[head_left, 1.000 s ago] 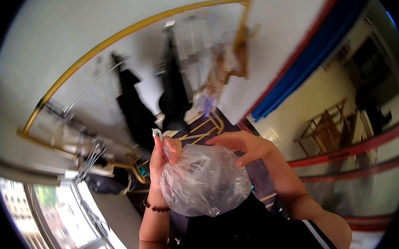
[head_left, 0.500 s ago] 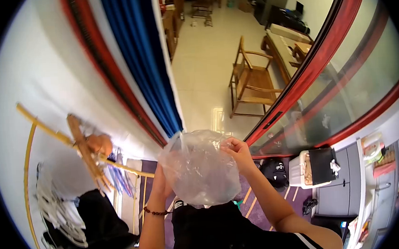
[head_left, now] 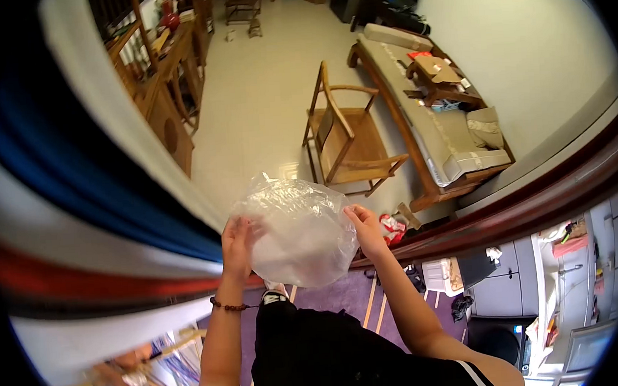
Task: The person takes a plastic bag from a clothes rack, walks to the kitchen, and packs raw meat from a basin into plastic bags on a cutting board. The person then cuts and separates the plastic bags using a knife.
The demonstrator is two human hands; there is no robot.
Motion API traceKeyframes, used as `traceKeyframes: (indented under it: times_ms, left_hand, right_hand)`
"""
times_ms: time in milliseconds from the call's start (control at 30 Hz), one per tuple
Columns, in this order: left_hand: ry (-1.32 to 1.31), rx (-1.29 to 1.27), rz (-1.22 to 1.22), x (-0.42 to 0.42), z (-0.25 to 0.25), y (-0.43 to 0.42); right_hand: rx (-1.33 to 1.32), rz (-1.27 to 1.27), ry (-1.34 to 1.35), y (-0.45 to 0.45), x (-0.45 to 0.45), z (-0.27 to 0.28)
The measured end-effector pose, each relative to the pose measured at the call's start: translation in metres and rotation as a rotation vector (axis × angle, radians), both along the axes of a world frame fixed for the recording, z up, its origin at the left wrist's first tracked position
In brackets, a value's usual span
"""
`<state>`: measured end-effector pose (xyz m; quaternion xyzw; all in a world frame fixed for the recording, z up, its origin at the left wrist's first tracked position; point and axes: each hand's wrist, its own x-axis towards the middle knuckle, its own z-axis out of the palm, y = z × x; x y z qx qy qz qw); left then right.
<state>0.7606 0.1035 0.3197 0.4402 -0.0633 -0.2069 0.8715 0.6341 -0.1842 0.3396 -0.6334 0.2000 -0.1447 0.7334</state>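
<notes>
A puffed-up clear plastic bag (head_left: 299,236) is held in front of my body between both hands. My left hand (head_left: 238,245) grips its left side, fingers curled against the film, with a brown bead bracelet (head_left: 229,305) on the wrist. On the opposite side, my right hand (head_left: 366,230) pinches the bag's edge between thumb and fingers. The plastic looks cloudy and wrinkled; whether anything lies inside I cannot tell.
Ahead, a wooden armchair (head_left: 352,144) stands on the pale tiled floor (head_left: 247,105), beside a cushioned wooden daybed (head_left: 402,102). Wooden cabinets (head_left: 165,103) line the left. A blue curtain (head_left: 75,179) and a red door frame (head_left: 481,228) flank me. Purple flooring (head_left: 340,301) lies underfoot.
I have moved forward into the doorway, and the chair and daybed appear nearer. The bag stays in both hands; my left hand's fingers now show on its side.
</notes>
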Motion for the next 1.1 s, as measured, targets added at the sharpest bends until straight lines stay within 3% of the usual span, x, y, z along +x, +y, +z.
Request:
traceKeyframes:
  times_ms: [67, 133, 200, 267, 400, 467, 600, 667, 733, 800, 833, 933, 1000, 1067, 1100]
  left_hand:
    - [0.031, -0.011, -0.045, 0.059, 0.012, -0.035]
    - [0.063, 0.035, -0.073, 0.117, 0.028, -0.071]
    - [0.111, 0.063, -0.108, 0.167, 0.041, -0.102]
    - [0.036, 0.107, -0.176, 0.222, 0.046, -0.135]
    - [-0.026, 0.145, -0.196, 0.326, 0.040, -0.189]
    - [-0.146, 0.184, -0.200, 0.384, 0.037, -0.218]
    - [-0.295, 0.345, -0.168, 0.494, 0.061, -0.266]
    - [-0.365, 0.402, -0.159, 0.547, 0.075, -0.280]
    - [-0.367, 0.387, -0.123, 0.601, 0.083, -0.299]
    - [-0.448, 0.443, -0.063, 0.649, 0.080, -0.312]
    - [-0.448, 0.492, -0.015, 0.674, 0.075, -0.320]
    - [-0.420, 0.456, 0.071, 0.748, 0.052, -0.355]
    - [-0.448, 0.501, 0.090, 0.803, 0.034, -0.382]
    - [-0.389, 0.345, 0.012, 0.867, 0.009, -0.420]
    - [-0.359, 0.289, -0.049, 0.895, -0.001, -0.442]
  right_hand:
    - [-0.170, -0.023, 0.136, -0.030, 0.041, -0.003]
    - [-0.169, -0.064, 0.119, -0.057, 0.082, -0.005]
    - [-0.470, -0.092, 0.166, -0.076, 0.113, -0.006]
    - [-0.516, -0.089, 0.241, -0.105, 0.149, -0.005]
    - [-0.321, -0.066, 0.017, -0.156, 0.255, 0.016]
    - [-0.681, -0.030, -0.156, -0.173, 0.326, 0.073]
    - [-0.854, 0.259, -0.387, -0.220, 0.487, 0.124]
    - [-0.931, 0.417, -0.349, -0.233, 0.564, 0.136]
    - [-0.963, 0.385, -0.406, -0.258, 0.634, 0.144]
    - [-0.780, 0.572, -0.071, -0.279, 0.694, 0.145]
    - [-0.768, 0.570, -0.097, -0.290, 0.722, 0.141]
    - [-0.193, 1.050, 0.388, -0.333, 0.820, 0.114]
    - [-0.139, 1.383, 0.480, -0.342, 0.888, 0.083]
    - [-0.117, 1.368, 0.471, -0.340, 0.950, 0.043]
    - [-0.127, 1.287, 0.613, -0.341, 0.981, 0.030]
